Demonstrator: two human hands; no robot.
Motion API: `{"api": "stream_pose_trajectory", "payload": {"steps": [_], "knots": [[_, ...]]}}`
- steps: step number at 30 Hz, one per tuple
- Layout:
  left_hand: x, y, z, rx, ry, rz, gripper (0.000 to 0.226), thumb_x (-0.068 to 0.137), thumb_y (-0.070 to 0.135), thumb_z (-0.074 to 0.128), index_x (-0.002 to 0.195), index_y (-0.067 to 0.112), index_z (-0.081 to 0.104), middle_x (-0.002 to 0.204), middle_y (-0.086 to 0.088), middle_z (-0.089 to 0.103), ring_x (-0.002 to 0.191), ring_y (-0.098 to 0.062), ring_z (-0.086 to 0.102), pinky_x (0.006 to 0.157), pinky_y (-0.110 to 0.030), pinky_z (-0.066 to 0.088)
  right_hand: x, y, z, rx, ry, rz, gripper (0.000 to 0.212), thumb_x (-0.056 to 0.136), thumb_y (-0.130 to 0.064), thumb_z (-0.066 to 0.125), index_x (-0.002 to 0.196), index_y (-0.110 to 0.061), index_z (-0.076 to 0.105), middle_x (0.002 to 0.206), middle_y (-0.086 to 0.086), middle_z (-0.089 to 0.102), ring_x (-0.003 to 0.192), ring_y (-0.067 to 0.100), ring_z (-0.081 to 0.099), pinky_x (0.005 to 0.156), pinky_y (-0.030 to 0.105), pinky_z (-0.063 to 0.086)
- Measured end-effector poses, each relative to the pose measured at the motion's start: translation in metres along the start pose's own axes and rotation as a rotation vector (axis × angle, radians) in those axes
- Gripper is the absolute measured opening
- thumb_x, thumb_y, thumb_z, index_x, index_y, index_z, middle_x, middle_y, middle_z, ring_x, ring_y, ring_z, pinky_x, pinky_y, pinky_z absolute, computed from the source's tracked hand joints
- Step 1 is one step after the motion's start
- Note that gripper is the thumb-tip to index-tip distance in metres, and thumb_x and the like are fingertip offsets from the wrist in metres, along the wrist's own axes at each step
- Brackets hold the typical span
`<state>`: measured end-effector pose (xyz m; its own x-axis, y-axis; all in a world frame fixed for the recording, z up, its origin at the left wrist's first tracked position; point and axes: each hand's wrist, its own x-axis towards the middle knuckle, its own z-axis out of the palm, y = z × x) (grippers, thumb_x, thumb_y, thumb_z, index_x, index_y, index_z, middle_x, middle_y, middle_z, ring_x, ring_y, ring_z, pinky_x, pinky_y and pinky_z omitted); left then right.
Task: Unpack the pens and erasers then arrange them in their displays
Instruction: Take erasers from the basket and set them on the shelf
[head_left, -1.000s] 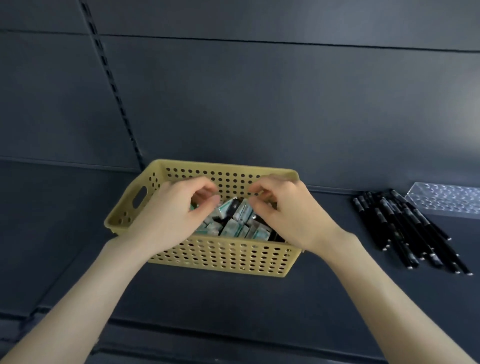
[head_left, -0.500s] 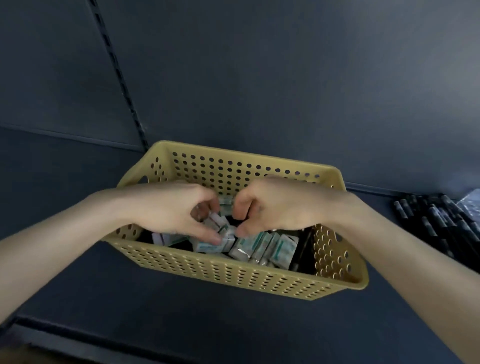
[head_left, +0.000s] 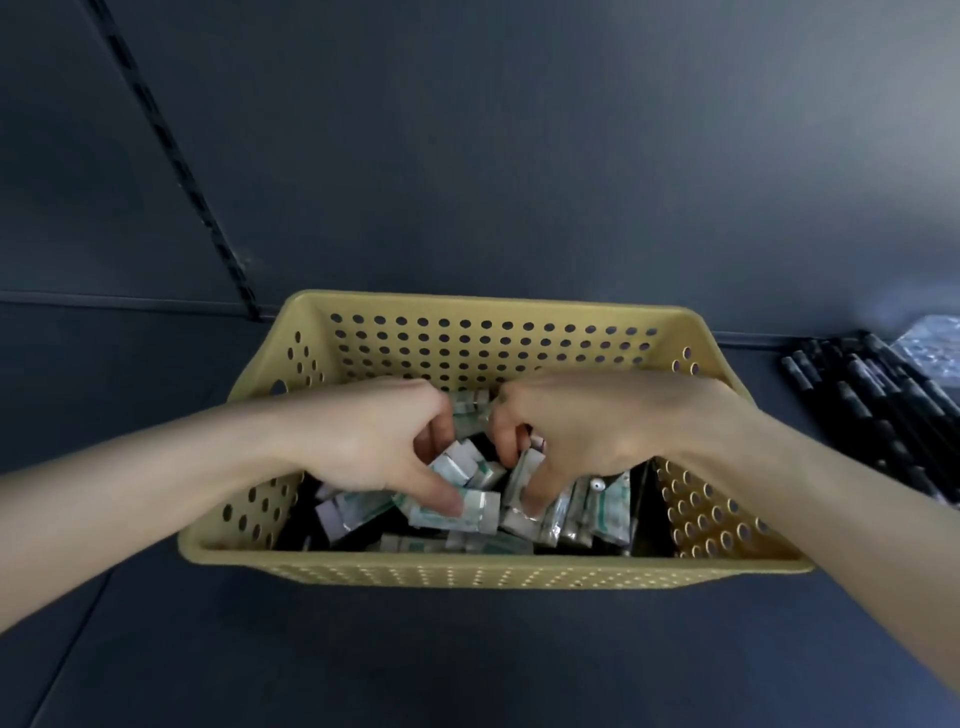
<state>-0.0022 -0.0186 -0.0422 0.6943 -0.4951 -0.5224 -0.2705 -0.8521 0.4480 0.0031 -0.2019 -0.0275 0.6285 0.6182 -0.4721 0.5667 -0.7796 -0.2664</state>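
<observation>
Far left, at about 11 o'clock from the basket, a dark slotted strip (head_left: 182, 171) runs slantwise down the grey back panel (head_left: 519, 156) to the shelf (head_left: 415, 665). The left hand (head_left: 374, 441) comes in from 8 o'clock over the basket's left wall and is down in the pile. Its fingers are curled in and the thumb is pressed on a packet at the front, so it's got a clump of erasers (head_left: 470, 512) pinched between thumb and fingers.

The basket (head_left: 488, 569) is yellow plastic with holes all over, sat flat on the shelf dead centre. All the erasers are inside it, small teal-and-white wrapped blocks lying every which way. They're mostly heaped in the middle and toward the 3 o'clock side, with a few on edge there.

The right hand (head_left: 597, 431) comes in from 4 o'clock over the right wall, close to the left one. Its fingers are curled under and the thumb points down, with a packet gripped between them.

Out at 3 o'clock, apart from the basket, a bunch of black pens (head_left: 872, 410) lies loose on the shelf, roughly parallel. Behind them at about 2 o'clock, cut off by the edge, there's a clear plastic piece (head_left: 935, 348), too blurry to say more.
</observation>
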Motion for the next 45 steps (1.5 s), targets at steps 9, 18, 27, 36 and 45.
{"api": "stream_pose_trajectory", "payload": {"steps": [9, 18, 27, 36, 45], "knots": [[0.000, -0.002, -0.002, 0.016, -0.046, -0.006, 0.044, 0.074, 0.056, 0.069, 0.100, 0.022, 0.058, 0.074, 0.002, 0.057, 0.059, -0.011, 0.049, 0.050, -0.032, 0.041, -0.001, 0.004, -0.002, 0.035, -0.052, 0.029, 0.040, 0.067, -0.039, 0.080, 0.100, -0.027, 0.059, 0.086, -0.011, 0.053, 0.081, 0.011, 0.052, 0.060, 0.029, 0.041], [-0.005, -0.007, -0.003, 0.066, -0.041, -0.001, 0.034, 0.080, 0.054, 0.064, 0.105, 0.033, 0.052, 0.080, 0.003, 0.055, 0.065, -0.008, 0.049, 0.058, -0.028, 0.044, -0.006, 0.009, -0.004, 0.168, -0.054, 0.026, 0.036, 0.075, -0.035, 0.076, 0.108, -0.034, 0.062, 0.077, -0.024, 0.046, 0.074, -0.007, 0.046, 0.057, 0.012, 0.033], [-0.014, -0.020, -0.013, -0.083, -0.038, 0.046, 0.025, 0.081, 0.039, 0.070, 0.103, 0.029, 0.062, 0.087, 0.001, 0.068, 0.056, -0.004, 0.054, 0.063, -0.039, 0.050, -0.002, 0.000, -0.001, 0.282, -0.011, -0.058, 0.029, 0.077, -0.030, 0.076, 0.102, -0.032, 0.062, 0.107, -0.015, 0.057, 0.094, 0.003, 0.053, 0.079, 0.022, 0.046], [-0.015, -0.014, -0.009, 0.092, 0.014, -0.013, 0.026, 0.084, 0.044, 0.065, 0.103, 0.027, 0.059, 0.078, 0.001, 0.061, 0.055, -0.008, 0.053, 0.062, -0.040, 0.047, 0.002, -0.007, 0.001, 0.198, -0.036, -0.042, 0.045, 0.080, -0.034, 0.071, 0.120, -0.031, 0.051, 0.095, -0.014, 0.051, 0.086, 0.004, 0.049, 0.068, 0.016, 0.043], [-0.035, -0.006, -0.023, -0.214, 0.457, 0.020, 0.054, 0.079, 0.050, 0.058, 0.128, 0.028, 0.053, 0.117, -0.005, 0.065, 0.109, -0.020, 0.060, 0.100, -0.044, 0.045, -0.038, 0.010, -0.015, 0.536, 0.314, 0.050, 0.023, 0.085, -0.024, 0.067, 0.106, -0.019, 0.060, 0.098, 0.009, 0.065, 0.084, 0.021, 0.060, 0.075, 0.034, 0.047]]}}
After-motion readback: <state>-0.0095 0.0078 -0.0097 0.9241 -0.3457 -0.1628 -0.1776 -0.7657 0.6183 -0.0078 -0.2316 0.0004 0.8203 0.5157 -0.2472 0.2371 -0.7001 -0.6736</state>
